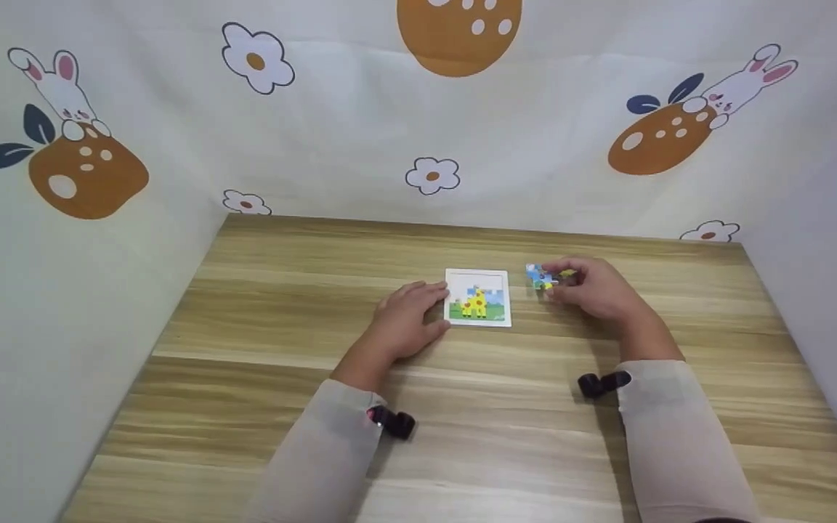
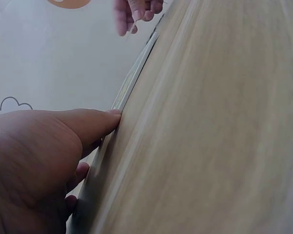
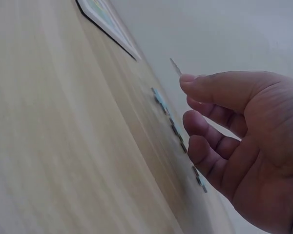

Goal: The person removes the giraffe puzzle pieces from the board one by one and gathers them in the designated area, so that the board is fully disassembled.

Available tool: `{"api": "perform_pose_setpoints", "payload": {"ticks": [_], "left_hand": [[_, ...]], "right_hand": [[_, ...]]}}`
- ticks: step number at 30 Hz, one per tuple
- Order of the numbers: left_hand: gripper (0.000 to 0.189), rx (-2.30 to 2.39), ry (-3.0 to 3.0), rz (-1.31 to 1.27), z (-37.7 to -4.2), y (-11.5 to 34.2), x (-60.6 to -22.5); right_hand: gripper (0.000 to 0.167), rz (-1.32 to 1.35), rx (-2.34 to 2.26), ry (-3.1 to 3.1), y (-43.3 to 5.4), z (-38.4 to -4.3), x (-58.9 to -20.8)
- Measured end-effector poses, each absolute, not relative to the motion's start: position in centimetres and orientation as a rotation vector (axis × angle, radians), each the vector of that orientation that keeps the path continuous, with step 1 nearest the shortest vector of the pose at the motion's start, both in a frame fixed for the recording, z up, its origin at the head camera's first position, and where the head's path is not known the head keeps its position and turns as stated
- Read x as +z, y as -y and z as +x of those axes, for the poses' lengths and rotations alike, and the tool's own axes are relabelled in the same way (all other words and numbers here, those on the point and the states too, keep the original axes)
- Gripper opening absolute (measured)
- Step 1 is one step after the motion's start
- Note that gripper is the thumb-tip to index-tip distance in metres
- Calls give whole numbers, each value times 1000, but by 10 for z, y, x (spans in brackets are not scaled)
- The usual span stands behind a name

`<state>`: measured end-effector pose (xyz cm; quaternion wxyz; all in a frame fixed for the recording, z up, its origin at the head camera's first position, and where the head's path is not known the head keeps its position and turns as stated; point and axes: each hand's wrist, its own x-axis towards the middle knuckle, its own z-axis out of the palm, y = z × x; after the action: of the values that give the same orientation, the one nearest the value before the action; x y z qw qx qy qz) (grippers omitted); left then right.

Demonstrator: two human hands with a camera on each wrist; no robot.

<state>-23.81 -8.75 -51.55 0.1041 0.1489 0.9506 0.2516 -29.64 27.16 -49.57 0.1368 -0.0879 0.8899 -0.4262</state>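
"Hands first, please: how are they placed?"

"Left hand [image 1: 407, 316] has relaxed fingers, a little spread; its thumb and fingertips touch the nearest edge of the puzzle board [image 1: 466, 282]. Right hand [image 1: 593, 287] is narrow: it pinches one thin puzzle piece [image 3: 175, 65] between the thumb and a finger."

"And the board, where exactly is it?"

"It lies flat on the wooden surface [image 1: 491, 421], between the two hands, touching the left one and apart from the right one. Its part closer to the person shows a giraffe picture [image 1: 476, 303]; the farther part is bare white."

"Which picture has the pinched piece?"

"This I cannot tell; the right wrist view shows it only from its thin edge."

"What is under the right hand?"

"Some loose pieces [image 3: 161, 101], partly blue, lie on the surface below its fingers. I cannot count them, because the fingers cover some."

"And around?"

"Beyond both hands hangs a printed cloth [image 1: 346, 131]. Behind each hand, a black device [image 1: 393, 423] sits at the cuff of the pale sleeve [image 1: 324, 454]."
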Motion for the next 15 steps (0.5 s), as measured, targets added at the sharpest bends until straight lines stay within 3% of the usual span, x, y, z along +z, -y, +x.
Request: {"api": "perform_pose_setpoints", "payload": {"ticks": [15], "left_hand": [[61, 716, -2789, 418, -239, 87, -514]], "right_hand": [[40, -319, -1170, -2613, -265, -297, -505]]}}
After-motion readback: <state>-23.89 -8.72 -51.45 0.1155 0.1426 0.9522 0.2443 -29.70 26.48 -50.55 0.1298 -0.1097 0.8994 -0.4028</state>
